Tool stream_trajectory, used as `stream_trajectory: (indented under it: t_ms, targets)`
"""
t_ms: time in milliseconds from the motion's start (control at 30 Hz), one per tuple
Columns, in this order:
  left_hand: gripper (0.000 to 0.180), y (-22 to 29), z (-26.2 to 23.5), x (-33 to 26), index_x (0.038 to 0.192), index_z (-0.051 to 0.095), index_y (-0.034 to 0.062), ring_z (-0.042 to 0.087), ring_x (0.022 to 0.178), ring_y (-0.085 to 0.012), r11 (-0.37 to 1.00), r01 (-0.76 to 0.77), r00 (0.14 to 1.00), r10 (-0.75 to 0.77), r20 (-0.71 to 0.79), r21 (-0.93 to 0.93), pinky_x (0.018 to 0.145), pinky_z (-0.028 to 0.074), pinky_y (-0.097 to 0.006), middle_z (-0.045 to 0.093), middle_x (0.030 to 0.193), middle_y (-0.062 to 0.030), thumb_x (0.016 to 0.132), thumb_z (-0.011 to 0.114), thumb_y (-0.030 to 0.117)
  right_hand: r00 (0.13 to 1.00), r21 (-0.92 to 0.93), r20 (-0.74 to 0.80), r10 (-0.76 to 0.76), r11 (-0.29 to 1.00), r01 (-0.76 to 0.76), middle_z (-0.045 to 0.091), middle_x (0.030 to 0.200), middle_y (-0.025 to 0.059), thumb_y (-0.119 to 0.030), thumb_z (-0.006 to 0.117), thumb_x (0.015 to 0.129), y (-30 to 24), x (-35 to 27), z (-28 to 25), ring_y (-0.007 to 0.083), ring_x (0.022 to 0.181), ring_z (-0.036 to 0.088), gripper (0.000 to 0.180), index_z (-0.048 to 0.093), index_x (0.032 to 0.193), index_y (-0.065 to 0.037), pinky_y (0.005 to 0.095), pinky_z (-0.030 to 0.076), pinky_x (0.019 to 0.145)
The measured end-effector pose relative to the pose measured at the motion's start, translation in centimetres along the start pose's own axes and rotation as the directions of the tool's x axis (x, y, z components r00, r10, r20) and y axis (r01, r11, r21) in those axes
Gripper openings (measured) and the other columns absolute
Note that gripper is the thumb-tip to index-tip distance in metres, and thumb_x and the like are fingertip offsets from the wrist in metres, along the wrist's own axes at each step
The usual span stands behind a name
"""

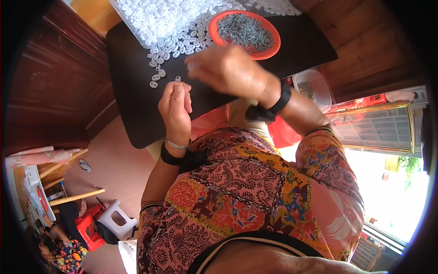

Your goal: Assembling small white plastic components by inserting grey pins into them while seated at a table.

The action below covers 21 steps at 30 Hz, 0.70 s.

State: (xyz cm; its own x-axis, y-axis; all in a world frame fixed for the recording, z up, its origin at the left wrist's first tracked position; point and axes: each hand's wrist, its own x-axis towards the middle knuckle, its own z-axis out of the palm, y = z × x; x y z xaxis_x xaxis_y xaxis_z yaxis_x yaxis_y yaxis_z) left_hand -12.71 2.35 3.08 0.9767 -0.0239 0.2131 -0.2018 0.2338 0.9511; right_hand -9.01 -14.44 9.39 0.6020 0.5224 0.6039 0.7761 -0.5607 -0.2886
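One tiny white button (pixel 178 79) sat pinched at my left hand's (pixel 175 107) fingertips; light, stiff, slippery, best gripped by its edges. Right hand (pixel 228 71) hovered close, grip unclear.

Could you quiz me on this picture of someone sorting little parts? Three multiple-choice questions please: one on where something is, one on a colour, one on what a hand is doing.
1. Where does the round dish of small grey metal parts stand?
A. on the dark board, at its far side
B. on the floor by the stool
C. on the person's lap

2. What colour is that dish's rim?
A. blue
B. orange-red
C. white

3. What is the left hand doing?
A. lying flat and open on the board
C. gripping the dish
B. pinching a small white piece at its fingertips

Answers:
1 A, the dish sits on the dark board beside the spread of white plastic pieces.
2 B, the rim shows orange-red around the grey heap.
3 B, a small white piece shows at the fingertips, while the right hand hovers near.
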Motion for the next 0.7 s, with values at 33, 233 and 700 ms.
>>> stream_trajectory:
  t_ms: [33, 233, 700]
  targets:
    - [0.022, -0.1, -0.1, 0.0, 0.079, 0.054, 0.0018, 0.035, 0.050, -0.0030, 1.000, -0.003, 1.000, 0.003, -0.007, -0.002, 0.046, 0.027, -0.020, 0.042, 0.061, 0.0034, 0.094, 0.045, 0.015, 0.998, -0.032, 0.040, 0.043, 0.999, -0.041, 0.066, 0.082, 0.0120, -0.015, 0.066, 0.080, 1.1, 1.0, -1.6, 0.0286, 0.073, 0.064, 0.018, 0.065, 0.093, -0.003, 0.0352, 0.052, 0.063]
    - [0.019, -0.3, 0.6, 0.1, 0.078, 0.054, 0.0016, 0.036, 0.049, -0.0031, 0.999, 0.002, 0.999, -0.004, 0.047, 0.046, 0.044, 0.026, -0.020, 0.042, 0.058, 0.0029, 0.092, 0.046, 0.011, 0.962, -0.753, -0.273, -0.025, 0.628, -0.198, 0.061, 0.071, 0.0219, -0.015, 0.061, 0.076, 16.0, 8.8, -12.9, 0.0389, 0.063, 0.060, 0.019, 0.064, 0.089, -0.001, 0.0442, 0.047, 0.055]
    - [0.018, -0.2, 0.4, -0.4, 0.081, 0.055, 0.0006, 0.035, 0.050, -0.0047, 0.993, 0.030, 0.999, -0.034, 0.035, 0.114, 0.048, 0.028, -0.021, 0.041, 0.057, 0.0024, 0.091, 0.046, 0.012, 0.846, -0.304, 0.414, 0.336, 0.927, -0.220, 0.065, 0.081, 0.0150, -0.020, 0.059, 0.075, 10.8, 2.7, -4.8, 0.0318, 0.077, 0.062, 0.018, 0.068, 0.081, -0.006, 0.0390, 0.048, 0.070]
